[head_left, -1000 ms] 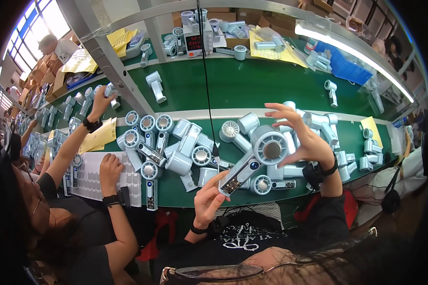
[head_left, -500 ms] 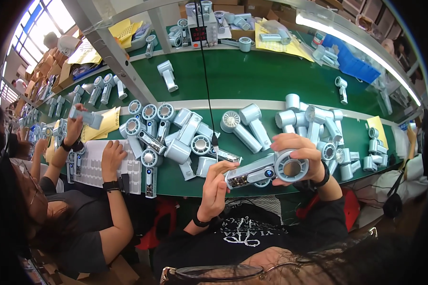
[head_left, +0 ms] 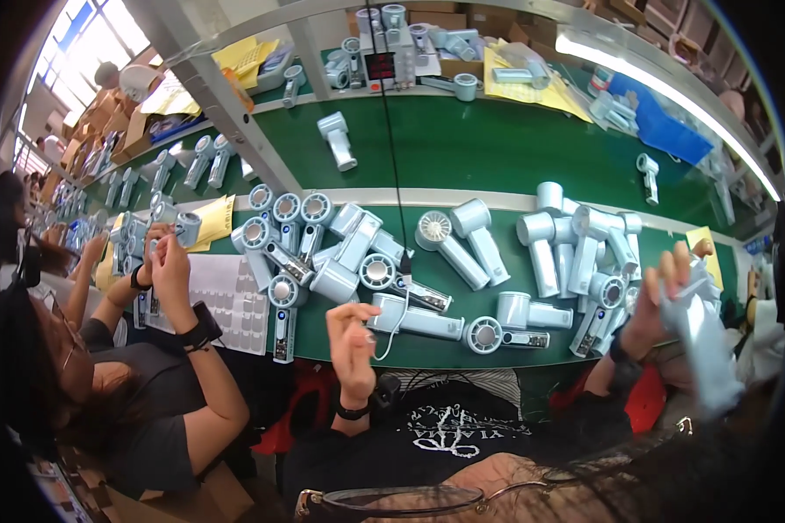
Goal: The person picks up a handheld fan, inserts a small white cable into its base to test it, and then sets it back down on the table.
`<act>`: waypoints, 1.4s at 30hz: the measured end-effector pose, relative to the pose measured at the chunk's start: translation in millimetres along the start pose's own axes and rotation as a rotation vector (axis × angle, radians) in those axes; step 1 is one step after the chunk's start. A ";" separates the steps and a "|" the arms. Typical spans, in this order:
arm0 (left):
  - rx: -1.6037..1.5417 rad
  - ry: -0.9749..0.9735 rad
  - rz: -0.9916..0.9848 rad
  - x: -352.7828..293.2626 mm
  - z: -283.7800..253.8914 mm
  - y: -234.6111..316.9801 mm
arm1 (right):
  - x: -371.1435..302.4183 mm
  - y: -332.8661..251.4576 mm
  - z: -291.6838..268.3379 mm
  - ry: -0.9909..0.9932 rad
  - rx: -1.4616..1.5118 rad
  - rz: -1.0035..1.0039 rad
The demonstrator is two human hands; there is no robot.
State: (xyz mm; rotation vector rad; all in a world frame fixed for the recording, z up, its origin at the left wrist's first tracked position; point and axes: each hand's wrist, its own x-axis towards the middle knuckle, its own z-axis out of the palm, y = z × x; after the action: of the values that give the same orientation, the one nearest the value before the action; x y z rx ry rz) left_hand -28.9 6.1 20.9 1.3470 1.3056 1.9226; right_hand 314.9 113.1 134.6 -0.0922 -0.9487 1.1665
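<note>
My right hand (head_left: 647, 305) grips a pale blue handheld fan (head_left: 705, 344), held off to the right past the table edge and smeared by motion. In front of me, my left hand (head_left: 351, 356) is raised at the table's near edge, fingers partly curled. A thin white cable (head_left: 396, 327) hangs from a black connector and loops up into its fingers; the cable's tip is hidden. Just right of that hand lies a fan body (head_left: 419, 321) on its side. Beyond it is a fan (head_left: 484, 334) with its round grille facing up and its handle's circuit board exposed.
Piles of similar fans cover the green table (head_left: 497, 227) left and right of centre. A co-worker's hand (head_left: 167, 266) works at the left, over a white compartment tray (head_left: 227, 296). A metal frame post (head_left: 227, 105) rises behind, beside a shelf with a power supply (head_left: 382, 65).
The fan that was between both hands has swung right and outward in my right hand. My left hand has moved left, apart from it. The whole view has shifted slightly.
</note>
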 end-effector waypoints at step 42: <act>0.297 -0.222 0.063 44.6 -63.8 24.1 | 165.9 491.6 12.0 -0.981 -1.833 0.746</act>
State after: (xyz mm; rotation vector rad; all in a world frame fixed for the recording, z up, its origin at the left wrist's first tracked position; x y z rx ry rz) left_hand -101.2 1.9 58.3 1.7092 1.4921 1.6053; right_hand -44.1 456.5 -15.3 -1.5391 -2.7714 0.5000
